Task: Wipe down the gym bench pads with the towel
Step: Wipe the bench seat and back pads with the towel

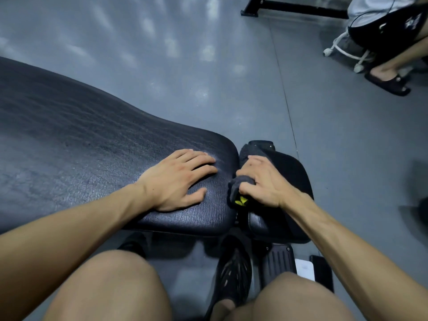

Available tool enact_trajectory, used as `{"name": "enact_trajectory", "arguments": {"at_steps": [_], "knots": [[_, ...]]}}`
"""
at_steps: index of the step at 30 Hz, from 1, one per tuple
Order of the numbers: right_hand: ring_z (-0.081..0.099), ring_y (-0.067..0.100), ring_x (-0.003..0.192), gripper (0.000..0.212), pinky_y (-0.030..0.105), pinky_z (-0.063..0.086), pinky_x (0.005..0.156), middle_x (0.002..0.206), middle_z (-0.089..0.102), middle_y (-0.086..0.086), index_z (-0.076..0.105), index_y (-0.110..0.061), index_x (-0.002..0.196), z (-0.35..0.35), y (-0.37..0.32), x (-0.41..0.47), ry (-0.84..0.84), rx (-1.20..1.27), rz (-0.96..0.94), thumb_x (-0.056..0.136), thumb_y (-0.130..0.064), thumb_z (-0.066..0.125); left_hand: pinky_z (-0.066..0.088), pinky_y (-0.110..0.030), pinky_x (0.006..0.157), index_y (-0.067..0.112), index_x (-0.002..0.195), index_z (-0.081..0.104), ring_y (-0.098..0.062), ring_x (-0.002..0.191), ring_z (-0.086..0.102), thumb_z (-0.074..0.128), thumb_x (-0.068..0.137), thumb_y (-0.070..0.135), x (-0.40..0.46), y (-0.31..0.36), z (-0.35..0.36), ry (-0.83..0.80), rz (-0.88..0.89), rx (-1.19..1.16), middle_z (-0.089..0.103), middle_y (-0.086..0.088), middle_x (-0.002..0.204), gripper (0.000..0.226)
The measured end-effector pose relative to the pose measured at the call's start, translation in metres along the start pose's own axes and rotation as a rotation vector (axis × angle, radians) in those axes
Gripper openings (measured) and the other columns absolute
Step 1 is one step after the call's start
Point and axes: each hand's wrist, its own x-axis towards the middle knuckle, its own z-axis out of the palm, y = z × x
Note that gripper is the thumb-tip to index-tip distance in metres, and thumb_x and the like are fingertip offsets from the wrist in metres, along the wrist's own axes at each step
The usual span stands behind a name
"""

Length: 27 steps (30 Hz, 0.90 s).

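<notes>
The right hand (259, 181) curls its fingers round a bunched dark grey towel (240, 185) with a yellow mark, pressing it on the small seat pad (294, 181) at the bench's end, just beside the gap between the pads; the left hand (179, 179) lies flat, fingers straight and spread, on the near corner of the long back pad (81, 140); bare knees and a black shoe (234, 274) show below the bench; on the grey floor (185, 54) well beyond sits another person (393, 31) on a wheeled stool (345, 49).
</notes>
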Motion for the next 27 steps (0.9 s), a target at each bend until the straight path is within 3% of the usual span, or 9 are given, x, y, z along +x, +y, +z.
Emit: {"name": "enact_trajectory", "arguments": {"at_steps": [4, 11, 13, 15, 17, 20, 21, 24, 27], "knots": [[0.055, 0.007, 0.091, 0.031, 0.027, 0.023, 0.115, 0.071, 0.060, -0.005, 0.051, -0.015, 0.065, 0.014, -0.022, -0.034, 0.041, 0.054, 0.022, 0.074, -0.044, 0.042, 0.024, -0.040, 0.123, 0.027, 0.143, 0.050, -0.020, 0.146, 0.037, 0.040, 0.097, 0.054, -0.001, 0.002, -0.002, 0.000, -0.002, -0.002, 0.044, 0.003, 0.155, 0.055], [0.054, 0.007, 0.084, 0.031, 0.028, 0.027, 0.111, 0.064, 0.055, -0.003, 0.047, -0.012, 0.062, 0.027, -0.041, -0.062, 0.053, 0.112, -0.007, 0.074, -0.040, 0.043, 0.026, -0.040, 0.122, 0.026, 0.142, 0.051, -0.021, 0.144, 0.039, 0.040, 0.097, 0.053, -0.002, 0.003, -0.003, 0.008, -0.004, -0.015, 0.046, 0.003, 0.154, 0.054], [0.053, 0.010, 0.078, 0.031, 0.031, 0.034, 0.104, 0.060, 0.050, -0.002, 0.043, -0.010, 0.060, 0.025, -0.048, -0.066, 0.012, 0.171, -0.027, 0.073, -0.038, 0.044, 0.025, -0.039, 0.122, 0.027, 0.142, 0.051, -0.020, 0.143, 0.040, 0.039, 0.097, 0.053, -0.002, 0.004, -0.004, 0.007, -0.009, -0.019, 0.046, 0.003, 0.154, 0.054], [0.048, 0.015, 0.070, 0.032, 0.039, 0.041, 0.084, 0.058, 0.045, 0.002, 0.041, -0.009, 0.057, 0.018, -0.047, -0.065, -0.057, 0.287, -0.025, 0.072, -0.037, 0.047, 0.025, -0.038, 0.122, 0.027, 0.142, 0.051, -0.020, 0.143, 0.040, 0.039, 0.097, 0.053, -0.002, 0.004, -0.005, 0.008, -0.013, -0.019, 0.047, 0.003, 0.153, 0.054], [0.049, 0.021, 0.069, 0.039, 0.046, 0.042, 0.075, 0.064, 0.051, 0.011, 0.049, -0.002, 0.061, 0.005, -0.034, -0.062, -0.093, 0.591, 0.113, 0.070, -0.040, 0.054, 0.024, -0.038, 0.123, 0.027, 0.142, 0.052, -0.020, 0.143, 0.040, 0.039, 0.097, 0.053, -0.002, 0.004, -0.006, 0.011, -0.014, -0.020, 0.047, 0.003, 0.153, 0.054], [0.051, 0.037, 0.086, 0.069, 0.051, 0.044, 0.087, 0.093, 0.054, 0.028, 0.058, 0.006, 0.087, -0.042, -0.014, -0.060, 0.046, 1.237, 0.536, 0.049, -0.050, 0.071, 0.024, -0.038, 0.123, 0.026, 0.141, 0.052, -0.020, 0.142, 0.041, 0.039, 0.096, 0.052, -0.002, 0.003, -0.005, 0.015, -0.011, -0.020, 0.048, 0.003, 0.152, 0.054], [0.051, 0.039, 0.086, 0.067, 0.049, 0.044, 0.083, 0.095, 0.052, 0.029, 0.057, 0.002, 0.089, -0.057, -0.006, -0.058, 0.123, 1.356, 0.596, 0.047, -0.048, 0.071, 0.024, -0.038, 0.123, 0.026, 0.141, 0.052, -0.020, 0.142, 0.041, 0.039, 0.096, 0.053, -0.002, 0.003, -0.005, 0.016, -0.012, -0.021, 0.048, 0.003, 0.152, 0.054], [0.053, 0.029, 0.065, 0.026, 0.036, 0.044, 0.066, 0.072, 0.053, 0.013, 0.052, -0.014, 0.072, -0.096, 0.010, -0.040, 0.550, 1.393, 0.622, 0.071, -0.039, 0.057, 0.023, -0.038, 0.123, 0.026, 0.141, 0.053, -0.020, 0.142, 0.041, 0.040, 0.096, 0.052, -0.002, 0.002, -0.003, 0.018, -0.008, -0.021, 0.047, 0.003, 0.152, 0.054], [0.051, 0.016, 0.061, 0.021, 0.034, 0.041, 0.064, 0.063, 0.052, -0.002, 0.051, -0.021, 0.067, -0.092, 0.021, -0.009, 0.725, 1.336, 0.634, 0.080, -0.037, 0.050, 0.023, -0.038, 0.123, 0.026, 0.141, 0.053, -0.020, 0.143, 0.040, 0.041, 0.096, 0.052, -0.002, 0.000, -0.001, 0.026, 0.000, -0.030, 0.047, 0.003, 0.153, 0.053]]}}
